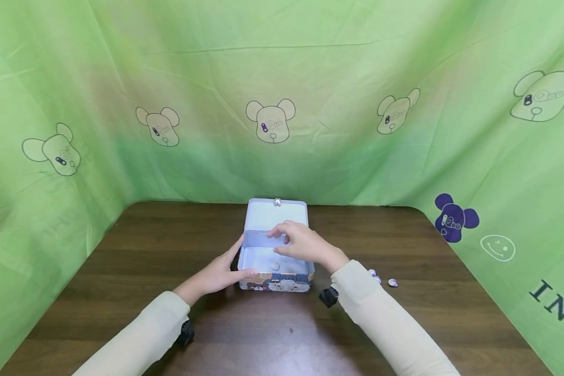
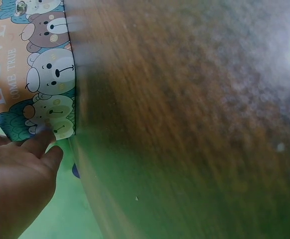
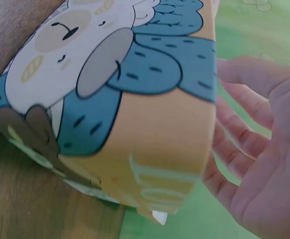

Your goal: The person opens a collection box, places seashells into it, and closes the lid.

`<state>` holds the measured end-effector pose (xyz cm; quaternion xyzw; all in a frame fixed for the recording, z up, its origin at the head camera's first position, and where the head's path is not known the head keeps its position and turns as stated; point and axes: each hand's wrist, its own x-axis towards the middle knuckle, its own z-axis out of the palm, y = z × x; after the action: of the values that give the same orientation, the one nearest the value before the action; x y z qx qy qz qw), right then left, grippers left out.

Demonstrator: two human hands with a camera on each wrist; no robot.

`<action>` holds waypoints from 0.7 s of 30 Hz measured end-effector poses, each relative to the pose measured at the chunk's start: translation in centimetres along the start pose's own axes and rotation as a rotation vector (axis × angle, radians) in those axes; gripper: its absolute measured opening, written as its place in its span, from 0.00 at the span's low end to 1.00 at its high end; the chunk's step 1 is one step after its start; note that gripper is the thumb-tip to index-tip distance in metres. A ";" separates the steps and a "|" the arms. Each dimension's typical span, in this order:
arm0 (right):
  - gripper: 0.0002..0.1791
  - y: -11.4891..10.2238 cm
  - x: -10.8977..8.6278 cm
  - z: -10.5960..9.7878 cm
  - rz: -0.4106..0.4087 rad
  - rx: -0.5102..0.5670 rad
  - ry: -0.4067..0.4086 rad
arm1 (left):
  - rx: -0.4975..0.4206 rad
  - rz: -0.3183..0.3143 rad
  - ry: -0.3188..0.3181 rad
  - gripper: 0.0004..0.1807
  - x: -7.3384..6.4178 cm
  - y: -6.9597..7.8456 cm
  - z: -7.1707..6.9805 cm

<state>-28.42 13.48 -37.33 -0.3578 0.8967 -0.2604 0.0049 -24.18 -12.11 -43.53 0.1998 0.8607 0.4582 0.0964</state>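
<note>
A hinged tin box point(image 1: 275, 282) printed with cartoon bears stands on the table, its pale lid point(image 1: 276, 214) raised at the back. My left hand point(image 1: 216, 274) rests against its left side, fingers extended along the wall and thumb lying at the front rim. In the left wrist view, fingertips touch the printed side. Over the opening hovers my right hand point(image 1: 305, 243), fingers loosely bent and thumb apart from them; nothing shows between them. In the right wrist view, part of that hand is hidden behind the box. One small pale round piece point(image 1: 275, 266) lies inside near the front.
Several small whitish-purple pieces, one of them a rounded piece point(image 1: 392, 282), lie on the table right of the box, partly behind the right sleeve point(image 1: 380, 308). A dark wooden table point(image 1: 169, 235) reaches back to a green curtain point(image 1: 329, 167) with bear drawings.
</note>
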 end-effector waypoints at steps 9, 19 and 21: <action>0.15 1.4 -2.1 -1.3 0.009 -0.016 0.007 | 0.014 0.004 0.002 0.57 0.0 -0.1 0.1; 0.14 3.9 -5.2 -3.2 0.065 -0.020 0.048 | 0.038 -0.006 -0.003 0.57 0.0 -0.1 0.0; 0.14 4.3 -5.9 -3.4 0.095 -0.019 0.045 | 0.038 -0.006 -0.004 0.57 0.0 -0.1 -0.1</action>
<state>-27.48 21.51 -37.45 -0.3089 0.9149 -0.2596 -0.0063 -24.22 -12.20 -43.54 0.1998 0.8698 0.4409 0.0958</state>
